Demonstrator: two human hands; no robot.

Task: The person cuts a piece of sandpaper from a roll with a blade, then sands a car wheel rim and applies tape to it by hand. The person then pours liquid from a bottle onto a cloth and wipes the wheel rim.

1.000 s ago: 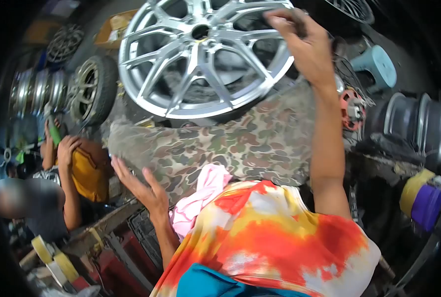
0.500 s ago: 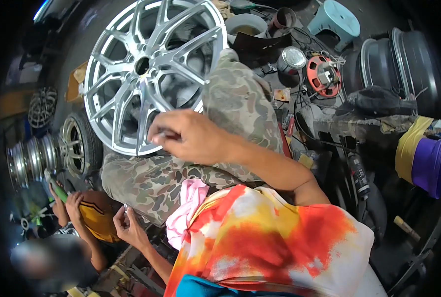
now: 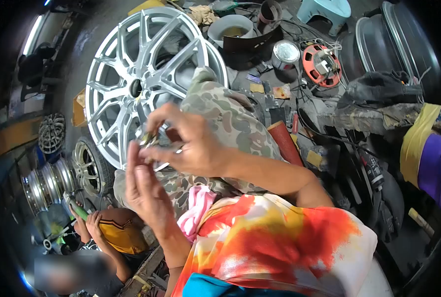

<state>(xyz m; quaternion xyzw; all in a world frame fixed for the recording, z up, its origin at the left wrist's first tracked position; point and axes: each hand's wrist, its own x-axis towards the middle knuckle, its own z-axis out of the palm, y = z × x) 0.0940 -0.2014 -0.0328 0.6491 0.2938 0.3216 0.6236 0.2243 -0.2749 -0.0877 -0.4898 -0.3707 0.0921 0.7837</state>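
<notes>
My right hand [image 3: 188, 143] has its fingers pinched around a small shiny object [image 3: 148, 140], too blurred to name. Against it, my left hand [image 3: 148, 190] is raised with its fingers close together, and the fingertips meet the same small object. Both hands are over my lap, in front of the lower edge of a large silver wheel rim [image 3: 143, 62]. The rim leans by my knees in camouflage trousers [image 3: 230, 109]. A pink cloth [image 3: 199, 207] hangs at my waist.
At the lower left sits a co-worker [image 3: 124, 230] holding a green tool [image 3: 79, 212]. More rims [image 3: 47, 183] and a tyred wheel [image 3: 89, 166] are on the left. An open can [image 3: 285, 53], a red reel [image 3: 322, 66] and a blue stool [image 3: 329, 12] stand to the right.
My left hand has come up from the lower left to meet my right hand at the small object. The view has shifted, and the rim now sits upper left of where it was a second ago.
</notes>
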